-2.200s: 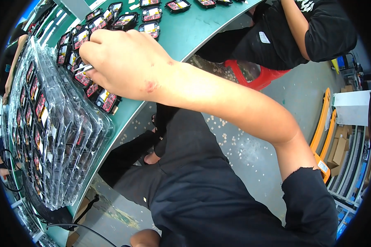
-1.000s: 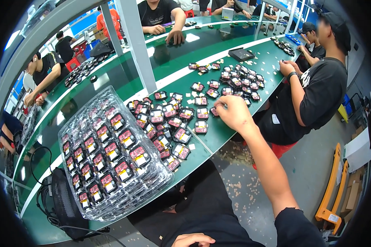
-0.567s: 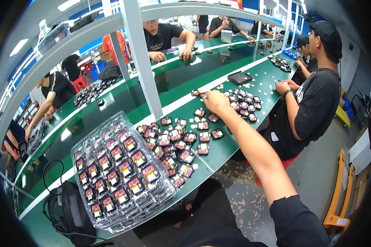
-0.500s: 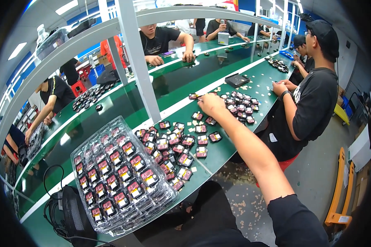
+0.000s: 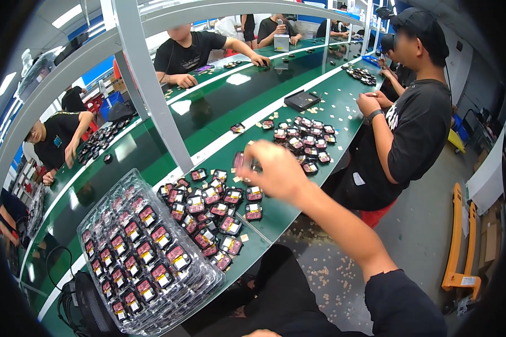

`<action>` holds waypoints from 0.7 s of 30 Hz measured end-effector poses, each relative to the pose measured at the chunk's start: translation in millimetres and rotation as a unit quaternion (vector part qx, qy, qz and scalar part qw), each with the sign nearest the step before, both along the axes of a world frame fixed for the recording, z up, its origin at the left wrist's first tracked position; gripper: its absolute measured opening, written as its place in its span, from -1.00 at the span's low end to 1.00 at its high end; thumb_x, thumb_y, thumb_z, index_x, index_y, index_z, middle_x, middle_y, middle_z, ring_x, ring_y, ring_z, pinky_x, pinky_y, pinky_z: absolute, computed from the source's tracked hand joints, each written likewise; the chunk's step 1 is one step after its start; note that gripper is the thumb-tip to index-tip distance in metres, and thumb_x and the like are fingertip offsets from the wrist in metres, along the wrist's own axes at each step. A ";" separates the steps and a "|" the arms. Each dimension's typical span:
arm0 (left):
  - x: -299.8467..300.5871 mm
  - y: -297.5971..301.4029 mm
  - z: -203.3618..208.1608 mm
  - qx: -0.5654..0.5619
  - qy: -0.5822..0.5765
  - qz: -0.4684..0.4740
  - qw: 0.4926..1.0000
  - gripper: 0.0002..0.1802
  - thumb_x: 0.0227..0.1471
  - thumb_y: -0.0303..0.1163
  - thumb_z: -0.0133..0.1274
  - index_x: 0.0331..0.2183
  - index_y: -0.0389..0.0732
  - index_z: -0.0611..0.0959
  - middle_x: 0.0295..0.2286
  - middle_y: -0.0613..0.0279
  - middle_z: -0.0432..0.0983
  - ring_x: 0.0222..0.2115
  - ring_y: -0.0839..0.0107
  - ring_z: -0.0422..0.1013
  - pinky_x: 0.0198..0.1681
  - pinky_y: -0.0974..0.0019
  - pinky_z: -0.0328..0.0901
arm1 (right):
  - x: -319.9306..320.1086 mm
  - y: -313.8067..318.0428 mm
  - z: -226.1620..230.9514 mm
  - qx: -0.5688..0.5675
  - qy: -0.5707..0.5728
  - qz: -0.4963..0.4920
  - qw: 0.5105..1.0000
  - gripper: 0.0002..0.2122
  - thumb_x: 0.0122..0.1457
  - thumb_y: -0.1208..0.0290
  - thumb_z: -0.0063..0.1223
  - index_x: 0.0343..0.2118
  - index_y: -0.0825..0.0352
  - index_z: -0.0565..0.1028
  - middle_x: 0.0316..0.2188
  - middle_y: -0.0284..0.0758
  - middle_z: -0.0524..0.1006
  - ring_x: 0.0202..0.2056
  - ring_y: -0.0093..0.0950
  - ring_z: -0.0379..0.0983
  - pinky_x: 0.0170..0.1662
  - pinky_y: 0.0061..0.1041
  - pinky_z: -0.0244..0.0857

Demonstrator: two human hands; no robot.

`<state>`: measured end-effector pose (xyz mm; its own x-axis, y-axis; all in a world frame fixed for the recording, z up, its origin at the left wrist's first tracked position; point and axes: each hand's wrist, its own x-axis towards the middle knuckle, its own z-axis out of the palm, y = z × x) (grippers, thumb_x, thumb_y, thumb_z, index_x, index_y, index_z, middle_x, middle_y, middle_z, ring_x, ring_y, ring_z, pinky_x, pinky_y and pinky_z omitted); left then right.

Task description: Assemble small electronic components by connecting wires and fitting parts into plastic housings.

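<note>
My right hand (image 5: 278, 171) is above the green table, thumb and fingers curled round a small black case (image 5: 239, 160) with a pink label, partly hidden by the fingers. Under and left of it lies a heap of similar black cases (image 5: 211, 195) with pink, white and yellow labels. A second cluster of cases (image 5: 303, 135) sits beyond the hand, and one single case (image 5: 238, 128) rests near the white strip. A small patch of skin at the lower edge appears to be my left hand (image 5: 262, 333); its fingers are out of sight.
A stack of clear plastic trays (image 5: 202, 275) filled with cases stands at the left. A black open box (image 5: 302, 101) lies farther along the table. Grey frame posts (image 5: 152, 95) rise from it. A co-worker in black (image 5: 416, 129) stands close on the right.
My right hand has drawn back toward me from the far side of the table, bringing a case with it. The view has shifted, and a bit of skin now shows at the bottom.
</note>
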<state>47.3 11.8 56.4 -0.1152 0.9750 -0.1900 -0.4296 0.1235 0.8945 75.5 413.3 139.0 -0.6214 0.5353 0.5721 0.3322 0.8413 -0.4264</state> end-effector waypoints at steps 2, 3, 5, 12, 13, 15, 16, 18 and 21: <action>-3.8 12.8 -3.0 0.017 -0.047 0.044 0.998 -0.43 0.15 -0.10 0.30 -0.02 -0.33 0.53 -0.34 0.11 0.60 -0.33 0.36 0.54 -0.19 0.30 0.44 | 29.0 -53.9 6.2 0.006 0.050 0.184 0.982 -0.74 0.08 0.28 0.40 -0.32 0.27 0.53 -0.32 -0.29 0.57 -0.32 -0.27 0.55 -0.25 -0.32 0.47; -7.2 20.7 -6.9 0.030 -0.040 0.061 0.997 -0.37 0.17 -0.06 0.27 0.06 -0.32 0.47 -0.25 0.03 0.59 -0.29 0.29 0.57 -0.18 0.25 0.46 | 46.7 -79.1 12.4 -0.027 0.036 0.252 0.967 -0.75 0.10 0.25 0.39 -0.30 0.23 0.54 -0.26 -0.34 0.58 -0.26 -0.32 0.57 -0.27 -0.36 0.50; -12.4 38.9 -3.9 0.050 -0.057 0.084 0.994 -0.24 0.20 0.00 0.22 0.20 -0.31 0.36 -0.07 -0.05 0.53 -0.16 0.21 0.56 -0.12 0.20 0.47 | 73.4 -113.4 3.9 -0.036 -0.035 0.345 0.937 -0.76 0.17 0.22 0.31 -0.22 0.20 0.53 -0.12 -0.37 0.57 -0.36 -0.45 0.60 -0.50 -0.53 0.49; -22.0 63.4 -27.8 0.055 -0.060 0.031 0.996 -0.21 0.23 -0.10 0.22 0.25 -0.39 0.31 0.08 0.01 0.45 0.09 0.26 0.43 0.18 0.19 0.33 | 112.2 -166.7 -46.3 -0.029 -0.108 0.333 0.936 -0.82 0.21 0.40 0.21 -0.18 0.33 0.52 -0.01 -0.32 0.57 -0.45 -0.54 0.63 -0.55 -0.57 0.47; -20.1 65.5 -23.6 0.027 -0.001 0.038 0.999 -0.35 0.25 -0.27 0.18 0.21 -0.40 0.36 0.04 0.03 0.47 0.06 0.28 0.45 0.15 0.22 0.36 | 114.5 -170.3 -52.1 -0.030 -0.109 0.330 0.937 -0.82 0.21 0.40 0.21 -0.18 0.33 0.52 -0.01 -0.32 0.57 -0.45 -0.54 0.63 -0.55 -0.57 0.47; -17.9 68.9 -19.9 -0.006 0.055 0.050 0.997 -0.49 0.27 -0.44 0.13 0.18 -0.41 0.42 0.01 0.05 0.50 0.03 0.30 0.47 0.12 0.24 0.39 | 116.1 -172.0 -62.6 -0.033 -0.103 0.304 0.947 -0.81 0.21 0.37 0.21 -0.17 0.32 0.52 0.02 -0.30 0.56 -0.45 -0.52 0.63 -0.55 -0.56 0.47; -17.3 69.7 -19.2 -0.033 0.032 0.069 0.997 -0.56 0.27 -0.53 0.07 0.15 -0.42 0.45 -0.02 0.07 0.52 -0.02 0.33 0.49 0.07 0.27 0.42 | 114.4 -169.8 -65.5 -0.039 -0.104 0.310 0.944 -0.81 0.21 0.37 0.21 -0.17 0.32 0.52 0.02 -0.30 0.56 -0.45 -0.52 0.63 -0.55 -0.56 0.47; -13.7 67.1 -22.8 -0.065 -0.010 0.111 0.992 -0.62 0.28 -0.61 0.01 0.11 -0.43 0.49 -0.06 0.10 0.54 -0.11 0.40 0.53 -0.04 0.34 0.48 | 109.6 -170.7 -68.2 -0.031 -0.101 0.299 0.948 -0.78 0.22 0.31 0.23 -0.16 0.30 0.51 0.01 -0.28 0.54 -0.44 -0.50 0.63 -0.55 -0.57 0.47; -17.1 60.7 -27.8 -0.060 0.022 0.159 0.985 -0.59 0.26 -0.58 0.06 0.13 -0.41 0.49 -0.07 0.09 0.56 -0.09 0.38 0.55 -0.01 0.35 0.46 | 94.9 -169.7 -61.6 -0.088 -0.105 0.302 0.943 -0.72 0.21 0.21 0.26 -0.17 0.28 0.51 -0.06 -0.30 0.54 -0.38 -0.48 0.61 -0.52 -0.57 0.49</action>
